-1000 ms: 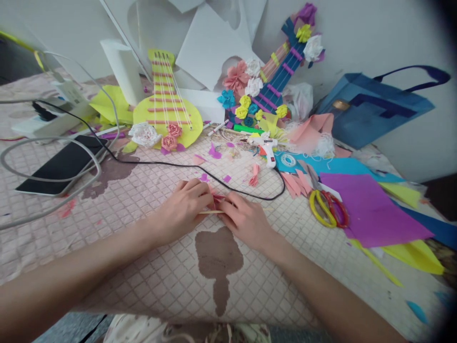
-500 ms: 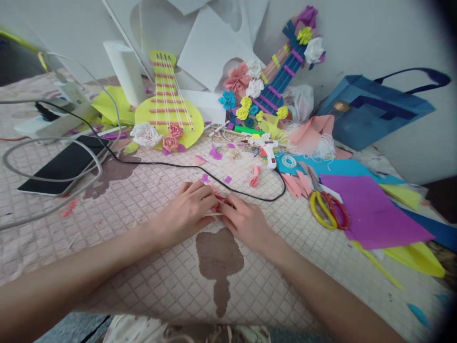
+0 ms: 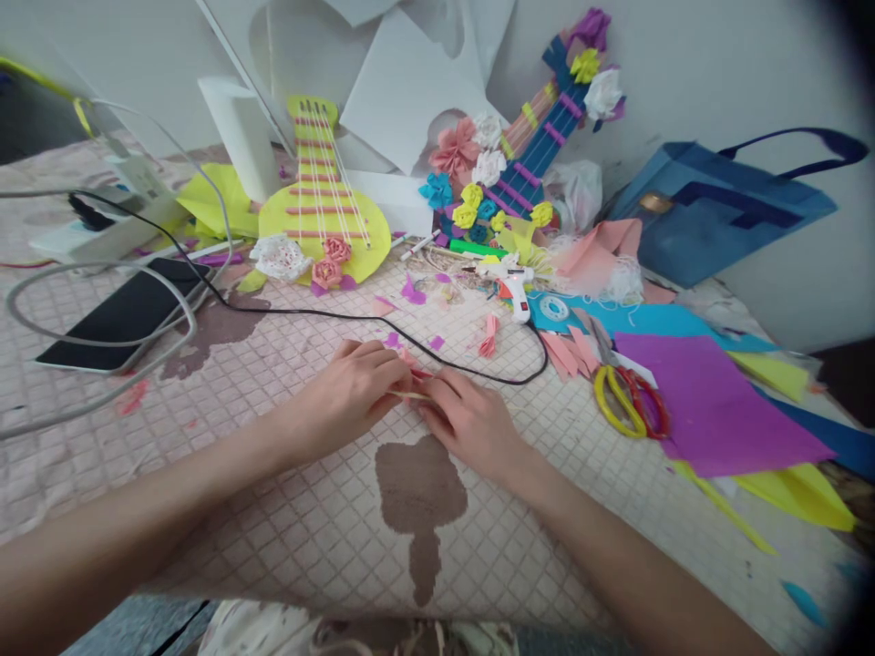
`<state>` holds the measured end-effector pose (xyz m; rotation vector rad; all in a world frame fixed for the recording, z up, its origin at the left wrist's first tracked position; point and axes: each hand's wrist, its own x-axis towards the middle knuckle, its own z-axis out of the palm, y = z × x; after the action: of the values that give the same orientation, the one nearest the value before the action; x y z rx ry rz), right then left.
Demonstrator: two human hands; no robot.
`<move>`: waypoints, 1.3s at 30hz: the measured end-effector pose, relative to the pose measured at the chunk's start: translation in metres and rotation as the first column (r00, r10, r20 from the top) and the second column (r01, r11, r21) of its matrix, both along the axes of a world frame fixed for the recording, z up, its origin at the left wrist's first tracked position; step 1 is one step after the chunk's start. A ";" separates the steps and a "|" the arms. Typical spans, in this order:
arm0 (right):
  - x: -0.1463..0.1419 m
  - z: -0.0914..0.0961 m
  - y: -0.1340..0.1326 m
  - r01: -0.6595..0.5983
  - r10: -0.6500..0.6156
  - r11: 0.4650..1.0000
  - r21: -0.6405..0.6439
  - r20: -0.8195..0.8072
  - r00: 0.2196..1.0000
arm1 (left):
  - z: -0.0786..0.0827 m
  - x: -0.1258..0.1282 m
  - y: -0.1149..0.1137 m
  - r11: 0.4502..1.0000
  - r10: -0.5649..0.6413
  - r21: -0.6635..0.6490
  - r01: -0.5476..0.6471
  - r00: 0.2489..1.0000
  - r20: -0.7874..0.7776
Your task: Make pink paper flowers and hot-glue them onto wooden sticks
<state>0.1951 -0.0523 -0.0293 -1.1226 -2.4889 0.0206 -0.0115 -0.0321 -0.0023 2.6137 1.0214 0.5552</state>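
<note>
My left hand [image 3: 355,392] and my right hand [image 3: 468,421] meet at the middle of the pink quilted cloth [image 3: 287,510]. Both are closed in a pinch on a thin wooden stick [image 3: 408,395] with a strip of pink paper [image 3: 418,373] wrapped around it. The fingertips of the two hands touch each other around the paper. A black cable [image 3: 342,316] runs just behind the hands.
Scissors with yellow and red handles [image 3: 625,399] lie right of my hands beside purple paper [image 3: 704,401]. A white glue gun [image 3: 514,282], a yellow paper guitar [image 3: 320,210], a blue flowered guitar [image 3: 533,146], a phone [image 3: 123,314] and a blue bag [image 3: 717,205] stand further back.
My left hand has lifted slightly and its fingers have shifted on the stick; the stick sits a little higher. My right hand has hardly moved.
</note>
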 end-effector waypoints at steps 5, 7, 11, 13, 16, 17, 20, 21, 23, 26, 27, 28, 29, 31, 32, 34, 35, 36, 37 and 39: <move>0.000 0.000 0.001 -0.013 0.013 1.000 -0.004 0.006 1.000 | -0.004 0.003 -0.002 0.999 0.003 0.042 -0.002 1.000 -0.021; -0.001 0.000 0.001 -0.019 0.019 1.000 -0.008 0.012 1.000 | -0.006 0.004 -0.002 0.998 -0.002 0.066 0.003 1.000 -0.027; -0.001 -0.001 0.001 -0.010 0.011 1.000 -0.017 0.029 1.000 | -0.009 0.004 -0.001 0.996 -0.005 0.092 0.008 0.999 -0.038; -0.001 -0.001 0.001 -0.007 0.007 1.000 -0.019 0.036 0.999 | -0.009 0.005 -0.001 0.995 -0.011 0.098 0.015 0.999 -0.044; -0.001 -0.002 0.002 -0.001 0.002 1.000 -0.021 0.040 0.999 | -0.008 0.007 -0.003 0.994 -0.004 0.108 0.008 0.999 -0.043; -0.001 -0.002 0.002 0.000 0.001 1.000 -0.019 0.041 0.999 | -0.008 0.008 -0.003 0.994 0.002 0.106 0.002 0.999 -0.036; -0.001 -0.002 0.002 -0.005 0.005 1.000 -0.006 0.043 0.999 | -0.009 0.010 -0.004 0.996 0.014 0.084 -0.014 1.000 -0.006; -0.001 -0.002 0.002 -0.006 0.006 1.000 -0.003 0.044 0.999 | -0.009 0.010 -0.004 0.997 0.013 0.081 -0.013 1.000 0.000; -0.001 -0.002 0.002 -0.009 0.009 1.000 0.000 0.043 0.999 | -0.011 0.010 -0.004 0.997 0.007 0.078 -0.007 1.000 -0.002; -0.001 -0.002 0.003 -0.015 0.015 1.000 0.000 0.042 0.999 | -0.013 0.009 -0.003 0.997 0.003 0.080 -0.002 1.000 -0.014; -0.001 -0.002 0.003 -0.017 0.017 1.000 0.000 0.044 0.999 | -0.013 0.009 -0.003 0.997 0.005 0.080 -0.003 1.000 -0.019; -0.001 -0.001 0.003 -0.019 0.019 1.000 0.001 0.047 0.999 | -0.014 0.009 -0.003 0.997 0.006 0.079 -0.004 1.000 -0.023; -0.001 -0.001 0.003 -0.019 0.019 1.000 0.004 0.050 0.999 | -0.014 0.009 -0.003 0.997 0.008 0.079 -0.006 1.000 -0.026; -0.002 -0.001 0.003 -0.019 0.019 1.000 0.016 0.056 0.998 | -0.013 0.009 -0.003 0.997 0.010 0.078 -0.007 0.999 -0.035; -0.002 -0.001 0.003 -0.020 0.018 1.000 0.022 0.058 0.998 | -0.013 0.009 -0.003 0.997 0.010 0.078 -0.007 0.999 -0.039; -0.003 -0.001 0.003 -0.019 0.017 0.999 0.032 0.061 0.998 | -0.013 0.009 -0.002 0.997 0.009 0.076 -0.006 0.999 -0.043; -0.003 -0.002 0.003 -0.017 0.015 0.999 0.036 0.063 0.998 | -0.013 0.009 -0.002 0.997 0.010 0.073 -0.006 0.999 -0.044; -0.003 -0.002 0.003 -0.017 0.014 0.999 0.040 0.066 0.998 | -0.012 0.009 -0.002 0.998 0.009 0.069 -0.006 0.999 -0.044; -0.003 -0.003 0.003 -0.016 0.013 0.999 0.045 0.069 0.998 | -0.012 0.009 -0.002 0.998 0.009 0.066 -0.006 0.999 -0.040; -0.003 -0.004 0.004 -0.017 0.013 0.999 0.050 0.072 0.997 | -0.012 0.009 -0.002 0.998 0.013 0.061 -0.011 1.000 -0.026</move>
<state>0.1925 -0.0484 -0.0329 -1.1020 -2.5463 -0.0793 -0.0024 -0.0343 -0.0145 2.6760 1.0445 0.5645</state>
